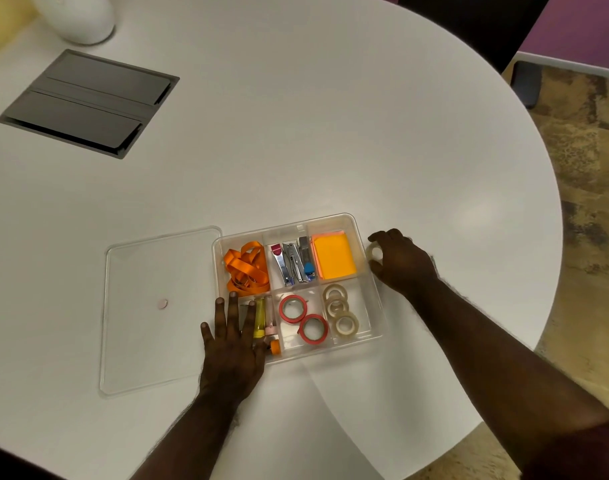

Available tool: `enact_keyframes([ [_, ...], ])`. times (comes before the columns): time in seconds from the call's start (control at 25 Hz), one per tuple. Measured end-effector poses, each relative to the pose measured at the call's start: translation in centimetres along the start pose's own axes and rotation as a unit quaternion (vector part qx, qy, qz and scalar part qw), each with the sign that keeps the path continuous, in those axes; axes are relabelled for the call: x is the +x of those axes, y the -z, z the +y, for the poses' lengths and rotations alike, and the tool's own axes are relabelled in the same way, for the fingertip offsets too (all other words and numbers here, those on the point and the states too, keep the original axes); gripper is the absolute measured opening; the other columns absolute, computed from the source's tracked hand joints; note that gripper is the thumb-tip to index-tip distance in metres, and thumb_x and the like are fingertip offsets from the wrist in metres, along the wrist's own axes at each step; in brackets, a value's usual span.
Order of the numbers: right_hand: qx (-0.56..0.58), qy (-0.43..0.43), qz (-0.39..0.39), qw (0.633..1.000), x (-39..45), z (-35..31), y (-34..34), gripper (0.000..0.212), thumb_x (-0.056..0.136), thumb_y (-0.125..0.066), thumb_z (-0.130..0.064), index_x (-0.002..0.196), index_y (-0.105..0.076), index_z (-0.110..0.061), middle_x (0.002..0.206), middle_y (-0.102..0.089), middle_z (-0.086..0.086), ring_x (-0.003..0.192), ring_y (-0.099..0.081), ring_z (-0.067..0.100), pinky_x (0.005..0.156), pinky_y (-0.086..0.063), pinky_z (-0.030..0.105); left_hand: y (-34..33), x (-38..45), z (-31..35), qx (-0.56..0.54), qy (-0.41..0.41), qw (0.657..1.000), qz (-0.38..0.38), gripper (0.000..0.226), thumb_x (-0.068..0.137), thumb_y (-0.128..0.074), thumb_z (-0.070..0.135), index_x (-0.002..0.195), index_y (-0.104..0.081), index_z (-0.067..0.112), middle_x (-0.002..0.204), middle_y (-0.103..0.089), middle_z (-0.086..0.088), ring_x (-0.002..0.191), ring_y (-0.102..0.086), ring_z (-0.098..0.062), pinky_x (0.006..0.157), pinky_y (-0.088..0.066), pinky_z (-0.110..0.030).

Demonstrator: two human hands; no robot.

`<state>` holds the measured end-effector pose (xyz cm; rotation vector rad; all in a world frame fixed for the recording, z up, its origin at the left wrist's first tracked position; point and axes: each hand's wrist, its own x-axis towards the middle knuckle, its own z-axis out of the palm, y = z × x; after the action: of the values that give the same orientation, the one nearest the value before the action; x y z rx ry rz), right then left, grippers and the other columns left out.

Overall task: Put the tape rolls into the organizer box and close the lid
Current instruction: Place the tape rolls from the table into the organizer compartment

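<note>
A clear organizer box [375,299] with several compartments sits open on the white table. Its front right compartment holds three clear tape rolls [338,308]. Two red tape rolls [303,319] lie in the compartment to their left. The clear lid [150,306] lies flat on the table, left of the box. My left hand [232,344] rests flat, fingers spread, on the box's front left corner. Just outside the box's right wall, my right hand [402,261] grips another clear tape roll [375,252] at table level.
The box also holds an orange ribbon [247,268], staplers [294,261], orange sticky notes [334,255] and glue sticks [263,318]. A grey cable hatch [88,102] is set in the table at far left. A white object [78,15] stands behind it. The table edge curves at right.
</note>
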<state>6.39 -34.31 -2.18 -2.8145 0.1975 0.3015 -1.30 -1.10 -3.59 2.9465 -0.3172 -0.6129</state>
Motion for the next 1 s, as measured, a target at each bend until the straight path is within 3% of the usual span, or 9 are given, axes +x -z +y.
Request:
enact_keyframes([
  [0.16, 0.01, 0.014, 0.088, 0.996, -2.6, -0.4, 0.6, 0.022, 0.086, -0.058, -0.02, 0.107, -0.058, -0.027, 0.098, -0.066, -0.003, 0.089, -0.063, 0.023, 0.064, -0.048, 0.032, -0.2, 0.0, -0.2, -0.002, 0.001, 1.0, 0.006, 0.074, 0.09, -0.012, 0.058, 0.149, -0.026, 0.016, 0.159, -0.015, -0.02, 0.146, -0.009, -0.043, 0.108, -0.023, -0.073],
  [0.36, 0.114, -0.124, 0.057, 0.984, -4.5, 2.4, -0.6, 0.031, 0.089, -0.052, -0.005, 0.116, -0.062, -0.017, 0.116, -0.062, 0.009, 0.101, -0.062, 0.032, 0.083, -0.054, 0.041, -0.3, 0.0, -0.2, -0.003, -0.001, 1.0, 0.014, 0.077, 0.089, -0.005, 0.06, 0.15, -0.023, 0.017, 0.16, -0.011, -0.019, 0.146, -0.005, -0.042, 0.11, -0.02, -0.072],
  [0.44, 0.024, -0.219, 0.094, 0.971, -6.9, 3.0, -1.7, 0.029, 0.092, -0.05, -0.016, 0.119, -0.058, -0.014, 0.115, -0.057, 0.016, 0.097, -0.06, 0.041, 0.074, -0.054, 0.044, -0.4, 0.0, -0.2, -0.005, 0.0, 1.0, 0.019, 0.076, 0.089, -0.006, 0.06, 0.15, -0.021, 0.017, 0.16, -0.009, -0.019, 0.147, -0.003, -0.041, 0.111, -0.019, -0.071],
  [0.52, -0.067, -0.263, 0.107, 0.957, -11.1, 2.7, -4.0, 0.044, 0.09, -0.052, -0.041, 0.12, -0.054, -0.009, 0.11, -0.055, 0.022, 0.088, -0.059, 0.042, 0.059, -0.055, 0.042, -0.5, -0.1, -0.3, -0.004, -0.005, 1.0, 0.016, 0.075, 0.09, -0.008, 0.059, 0.15, -0.02, 0.017, 0.16, -0.009, -0.019, 0.147, -0.003, -0.042, 0.11, -0.02, -0.072],
  [0.6, -0.063, -0.262, 0.091, 0.959, -15.7, 2.0, -6.8, 0.058, 0.083, -0.06, -0.053, 0.124, -0.051, -0.012, 0.117, -0.052, 0.023, 0.089, -0.059, 0.042, 0.054, -0.056, 0.041, -0.6, 0.0, -0.4, -0.002, -0.007, 1.0, 0.014, 0.076, 0.09, -0.005, 0.06, 0.151, -0.019, 0.017, 0.16, -0.008, -0.019, 0.147, -0.003, -0.042, 0.11, -0.02, -0.072],
  [0.68, -0.007, -0.25, 0.078, 0.965, -18.2, 2.0, -9.2, 0.061, 0.078, -0.072, -0.039, 0.128, -0.05, -0.013, 0.124, -0.049, 0.022, 0.093, -0.057, 0.045, 0.059, -0.057, 0.045, -0.5, 0.0, -0.4, -0.004, -0.007, 1.0, 0.011, 0.078, 0.089, -0.003, 0.062, 0.151, -0.019, 0.017, 0.16, -0.008, -0.019, 0.147, -0.003, -0.042, 0.11, -0.02, -0.072],
  [0.8, -0.002, -0.203, 0.091, 0.975, -18.5, 2.5, -10.2, 0.055, 0.075, -0.077, -0.018, 0.124, -0.055, -0.006, 0.114, -0.055, 0.023, 0.087, -0.058, 0.042, 0.057, -0.056, 0.042, -0.3, 0.1, -0.3, -0.004, -0.011, 1.0, 0.008, 0.077, 0.09, -0.004, 0.061, 0.15, -0.021, 0.017, 0.16, -0.01, -0.02, 0.147, -0.005, -0.043, 0.108, -0.021, -0.074],
  [1.0, 0.033, -0.174, 0.132, 0.975, -16.7, 2.8, -7.6, 0.05, 0.075, -0.077, -0.024, 0.119, -0.058, -0.008, 0.108, -0.06, 0.015, 0.092, -0.062, 0.036, 0.057, -0.056, 0.038, -0.3, 0.0, -0.3, -0.004, -0.009, 1.0, 0.006, 0.08, 0.088, -0.002, 0.064, 0.15, -0.02, 0.017, 0.16, -0.008, -0.019, 0.147, -0.003, -0.042, 0.109, -0.02, -0.073],
])
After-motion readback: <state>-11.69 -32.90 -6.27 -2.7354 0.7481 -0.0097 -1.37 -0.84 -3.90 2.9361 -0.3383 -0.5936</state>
